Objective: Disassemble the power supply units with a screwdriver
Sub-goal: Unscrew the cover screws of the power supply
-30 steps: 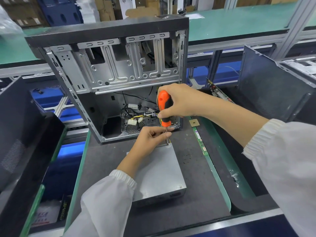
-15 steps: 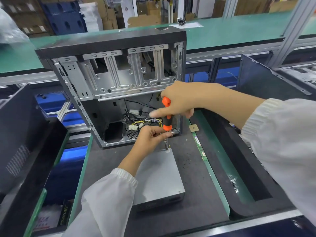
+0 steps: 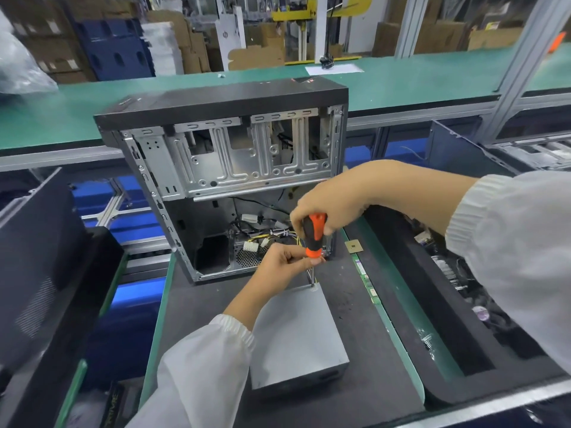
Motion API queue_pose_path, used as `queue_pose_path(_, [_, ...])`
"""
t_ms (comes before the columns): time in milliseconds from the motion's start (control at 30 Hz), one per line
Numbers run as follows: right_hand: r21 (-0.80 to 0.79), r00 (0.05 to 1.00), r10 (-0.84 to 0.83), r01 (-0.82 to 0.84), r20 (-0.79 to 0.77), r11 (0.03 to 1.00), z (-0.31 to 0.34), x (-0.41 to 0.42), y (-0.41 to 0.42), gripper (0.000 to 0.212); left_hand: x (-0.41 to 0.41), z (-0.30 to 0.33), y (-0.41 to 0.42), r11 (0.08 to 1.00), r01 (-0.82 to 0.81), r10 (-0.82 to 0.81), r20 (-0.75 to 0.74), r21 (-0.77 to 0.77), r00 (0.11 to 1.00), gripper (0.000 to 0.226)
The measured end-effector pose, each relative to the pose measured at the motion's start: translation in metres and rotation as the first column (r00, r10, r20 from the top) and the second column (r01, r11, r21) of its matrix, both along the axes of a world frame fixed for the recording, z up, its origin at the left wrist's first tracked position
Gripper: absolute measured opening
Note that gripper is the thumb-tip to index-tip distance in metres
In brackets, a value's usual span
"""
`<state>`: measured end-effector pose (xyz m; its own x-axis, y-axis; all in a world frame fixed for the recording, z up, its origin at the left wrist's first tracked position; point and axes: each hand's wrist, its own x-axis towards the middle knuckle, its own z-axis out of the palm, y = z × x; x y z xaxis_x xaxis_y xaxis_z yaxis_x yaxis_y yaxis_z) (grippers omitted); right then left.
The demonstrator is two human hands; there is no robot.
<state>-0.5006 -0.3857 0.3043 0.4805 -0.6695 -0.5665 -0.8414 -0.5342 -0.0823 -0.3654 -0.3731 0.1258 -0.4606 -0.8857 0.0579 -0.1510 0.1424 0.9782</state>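
the orange-and-black screwdriver (image 3: 313, 233) is gripped by the right hand (image 3: 332, 202), its shaft pinched by the left hand (image 3: 285, 264), tip set on the flat grey metal power supply box (image 3: 296, 338) at its far right corner.

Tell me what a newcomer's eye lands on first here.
First the orange and black screwdriver, held upright at centre by the right hand, its tip on the far right corner of the grey power supply unit. The left hand pinches its shaft. Behind stands an open computer case, gutted, loose cables inside.

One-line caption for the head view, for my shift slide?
Right hand grips screwdriver upright on power supply unit's far corner; left hand pinches its shaft.
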Motion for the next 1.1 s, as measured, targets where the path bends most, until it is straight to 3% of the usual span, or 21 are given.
queue_pose_path(100, [-0.031,0.990,-0.139,0.138,-0.020,0.990,0.002,0.004,0.005,0.049,-0.001,0.004,-0.003,0.999,-0.024,0.024,0.004,-0.045,1.000,0.023])
queue_pose_path(167, [-0.199,0.968,-0.241,0.224,-0.067,0.954,-0.004,0.011,0.010,0.068,-0.002,0.003,-0.007,0.998,-0.035,0.035,-0.003,-0.050,0.999,0.021])
queue_pose_path(267, [-0.440,0.982,-0.134,0.063,-0.134,0.896,-0.017,0.012,0.007,0.054,-0.001,0.000,-0.010,1.000,0.009,-0.009,-0.013,-0.004,1.000,0.011])
queue_pose_path(333, [-0.292,0.996,-0.052,0.030,-0.067,0.956,-0.011,0.008,0.007,0.023,-0.001,-0.003,-0.010,0.998,0.034,-0.029,-0.075,0.058,0.997,0.006])
queue_pose_path(367, [-0.163,0.999,-0.035,0.031,-0.021,0.986,-0.006,0.005,0.005,0.022,-0.002,-0.004,-0.008,0.996,0.040,-0.031,-0.107,0.080,0.994,0.005])
queue_pose_path(433, [-0.015,0.997,-0.044,0.045,0.056,0.999,0.000,0.001,0.004,0.041,-0.005,-0.004,-0.005,0.995,0.051,-0.039,-0.135,0.087,0.990,0.014])
queue_pose_path(533, [-0.219,0.986,-0.164,0.167,0.033,0.961,-0.005,0.006,0.008,0.059,-0.008,-0.002,-0.003,0.994,0.055,-0.045,-0.110,0.091,0.993,0.015])
queue_pose_path(633, [-0.426,0.989,-0.077,0.018,-0.123,0.904,-0.018,0.008,0.010,0.056,-0.009,0.002,-0.003,0.993,0.066,-0.060,-0.069,0.094,0.996,0.008])
queue_pose_path(667, [-0.407,0.991,-0.020,-0.035,-0.130,0.913,-0.019,0.006,0.008,0.043,-0.009,0.004,-0.002,0.993,0.068,-0.061,-0.068,0.099,0.996,0.010])
queue_pose_path(733, [-0.224,0.997,0.026,-0.043,-0.078,0.974,-0.008,-0.001,0.007,0.018,-0.009,0.006,-0.002,0.993,0.070,-0.064,-0.065,0.096,0.996,0.013])
queue_pose_path(800, [-0.107,0.998,0.057,-0.057,-0.005,0.993,0.001,-0.009,0.004,0.047,-0.011,0.008,-0.001,0.995,0.054,-0.049,-0.057,0.084,0.997,0.017])
queue_pose_path(867, [-0.220,0.999,0.046,-0.047,-0.009,0.974,0.001,-0.012,0.005,0.062,-0.013,0.008,0.000,0.996,0.032,-0.027,-0.064,0.081,0.998,0.020])
queue_pose_path(967, [-0.501,0.994,0.027,-0.075,-0.102,0.862,-0.012,-0.010,0.010,0.058,-0.015,0.008,0.002,0.993,0.008,-0.001,-0.060,0.120,0.998,0.011])
queue_pose_path(1033, [-0.522,0.991,0.082,-0.126,-0.106,0.844,-0.018,-0.011,0.010,0.051,-0.016,0.008,0.004,0.991,0.005,0.003,-0.061,0.136,0.998,0.006])
queue_pose_path(1100, [-0.383,0.987,0.154,-0.160,-0.048,0.910,-0.016,-0.015,0.007,0.023,-0.015,0.008,0.004,0.990,-0.020,0.030,-0.069,0.139,0.997,0.007])
